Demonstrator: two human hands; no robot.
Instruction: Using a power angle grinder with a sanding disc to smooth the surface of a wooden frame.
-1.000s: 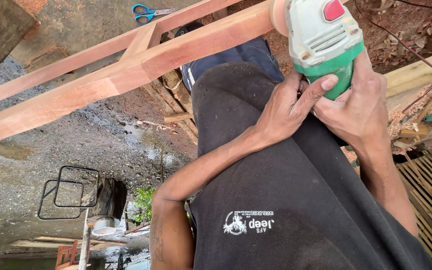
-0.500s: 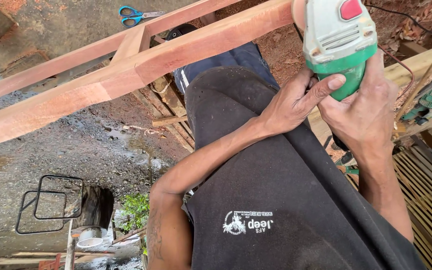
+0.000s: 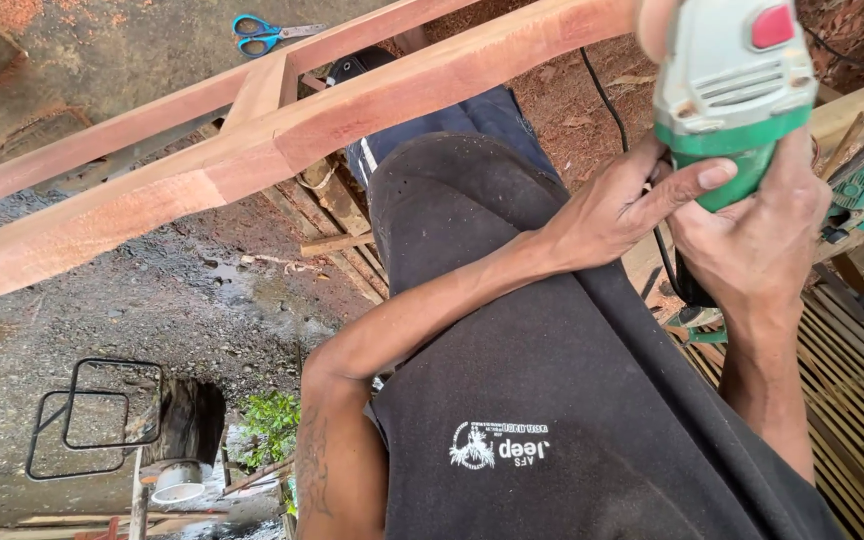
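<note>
Left hand (image 3: 617, 205): fingers together, thumb pressing the green body of the grinder (image 3: 732, 95).
Right hand (image 3: 752, 240): clamped around grinder handle.
Wooden frame (image 3: 282, 140): upper left, touching grinder head.

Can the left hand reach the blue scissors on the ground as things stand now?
Probably not. The left hand rests on the green power tool, and the blue scissors lie far off, beyond the wooden beam that crosses between them.

Blue-handled scissors (image 3: 260, 33) lie on the damp ground just beyond a long reddish wooden frame (image 3: 252, 150). Below the frame, a bent black wire rack (image 3: 97, 415) rests on gravel near a small green plant (image 3: 272, 425) and a white bowl (image 3: 178, 490).
</note>
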